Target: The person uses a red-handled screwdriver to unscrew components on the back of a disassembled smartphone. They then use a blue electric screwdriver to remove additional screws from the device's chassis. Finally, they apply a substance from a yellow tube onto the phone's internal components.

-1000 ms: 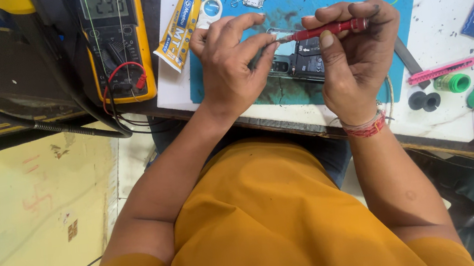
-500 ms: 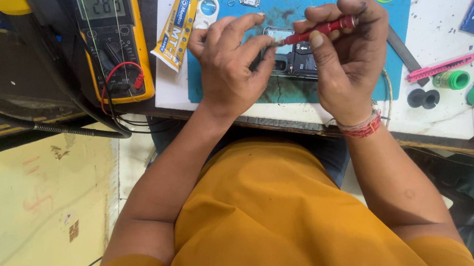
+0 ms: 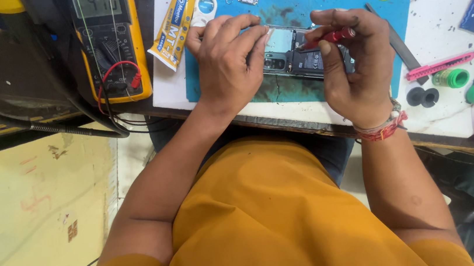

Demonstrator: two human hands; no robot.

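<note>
An opened phone (image 3: 293, 56) with its back off lies on a blue work mat (image 3: 329, 0). My left hand (image 3: 229, 63) rests on the phone's left end, fingers pressing down on it. My right hand (image 3: 353, 68) grips a thin red screwdriver (image 3: 330, 37), its tip pointing left onto the phone's inner parts. Part of the phone is hidden under both hands.
A yellow multimeter (image 3: 110, 41) with red and black leads sits at the left. A yellow glue tube (image 3: 173, 28) lies beside the mat. At the right are a pink tool (image 3: 441, 64), green caps (image 3: 451, 77), black rings (image 3: 422, 96) and a dark flat bar (image 3: 398, 45).
Both hands stayed on the phone; my right hand shifted the red screwdriver slightly, keeping its tip on the phone's inside.
</note>
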